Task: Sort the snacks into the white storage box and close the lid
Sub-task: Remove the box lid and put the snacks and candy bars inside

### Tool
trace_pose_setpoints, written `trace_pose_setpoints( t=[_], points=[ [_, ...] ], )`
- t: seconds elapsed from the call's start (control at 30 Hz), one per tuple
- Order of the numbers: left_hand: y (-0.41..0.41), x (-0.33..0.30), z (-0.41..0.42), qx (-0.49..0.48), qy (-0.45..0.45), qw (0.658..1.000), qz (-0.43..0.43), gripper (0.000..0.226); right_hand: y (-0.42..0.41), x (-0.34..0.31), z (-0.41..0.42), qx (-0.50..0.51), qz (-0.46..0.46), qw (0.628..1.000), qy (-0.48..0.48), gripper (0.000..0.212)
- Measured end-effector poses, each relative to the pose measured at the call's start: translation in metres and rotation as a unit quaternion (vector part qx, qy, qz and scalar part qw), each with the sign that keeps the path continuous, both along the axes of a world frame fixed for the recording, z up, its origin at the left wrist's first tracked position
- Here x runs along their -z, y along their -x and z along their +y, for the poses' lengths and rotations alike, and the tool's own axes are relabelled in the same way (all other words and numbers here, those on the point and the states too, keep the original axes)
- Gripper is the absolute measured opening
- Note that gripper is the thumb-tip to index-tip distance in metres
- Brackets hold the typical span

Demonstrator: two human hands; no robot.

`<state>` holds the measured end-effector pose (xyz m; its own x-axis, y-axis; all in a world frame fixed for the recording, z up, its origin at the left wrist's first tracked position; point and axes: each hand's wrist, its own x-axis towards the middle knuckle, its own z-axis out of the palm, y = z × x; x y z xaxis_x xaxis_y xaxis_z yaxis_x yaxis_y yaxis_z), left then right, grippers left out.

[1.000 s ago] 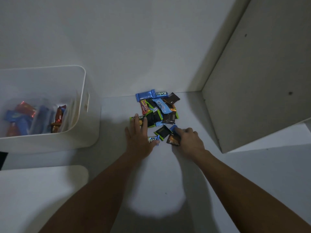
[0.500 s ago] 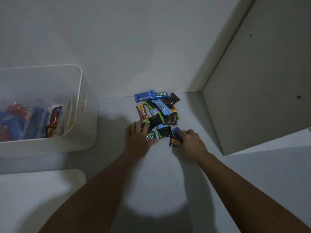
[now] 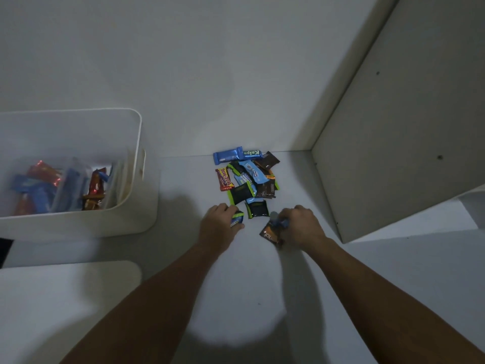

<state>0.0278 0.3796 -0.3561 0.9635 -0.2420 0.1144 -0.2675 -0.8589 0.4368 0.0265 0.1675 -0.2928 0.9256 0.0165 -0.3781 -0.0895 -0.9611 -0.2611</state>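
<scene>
Two hands are loaded; the left hand [image 3: 220, 224] curls round a green-edged packet [image 3: 237, 219], the right hand [image 3: 301, 227] pinches an orange-brown wrapper [image 3: 270, 235]; best carry both left to the open white storage box [image 3: 141, 164] before returning to the snack pile [image 3: 248, 177].

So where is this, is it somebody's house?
Probably a home, at a white shelf or desk nook. A white storage box already holds snacks, a pile of candy bars sits against a plain wall, and a cupboard-like panel stands on the right.
</scene>
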Motion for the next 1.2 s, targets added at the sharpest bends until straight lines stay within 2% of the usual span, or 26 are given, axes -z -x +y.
trace_pose_setpoints(
  t=[0.23, 0.47, 0.7, 0.83, 1.03, 1.2],
  points=[
    [-0.006, -0.064, 0.014, -0.028, 0.060, 0.994, 0.088, 0.047, -0.012, -0.059, 0.011, 0.034, -0.009, 0.995, -0.094, 0.015],
    [-0.018, -0.143, 0.056, -0.040, 0.113, 0.990, 0.068, 0.042, -0.032, -0.128, 0.059, 0.052, -0.038, 0.979, -0.194, 0.017],
    [-0.021, -0.201, 0.133, -0.087, 0.147, 0.984, 0.042, 0.041, -0.051, -0.182, 0.145, -0.002, -0.075, 0.965, -0.250, 0.021],
    [-0.023, -0.216, 0.191, -0.150, 0.135, 0.978, 0.045, 0.037, -0.057, -0.199, 0.209, -0.047, -0.065, 0.961, -0.263, 0.025],
    [-0.015, -0.211, 0.262, -0.211, 0.104, 0.965, 0.119, 0.046, -0.067, -0.195, 0.296, -0.117, -0.055, 0.962, -0.242, 0.029],
    [-0.014, -0.194, 0.288, -0.226, 0.138, 0.950, 0.166, 0.075, -0.077, -0.176, 0.340, -0.114, -0.043, 0.967, -0.224, 0.032]
  ],
)
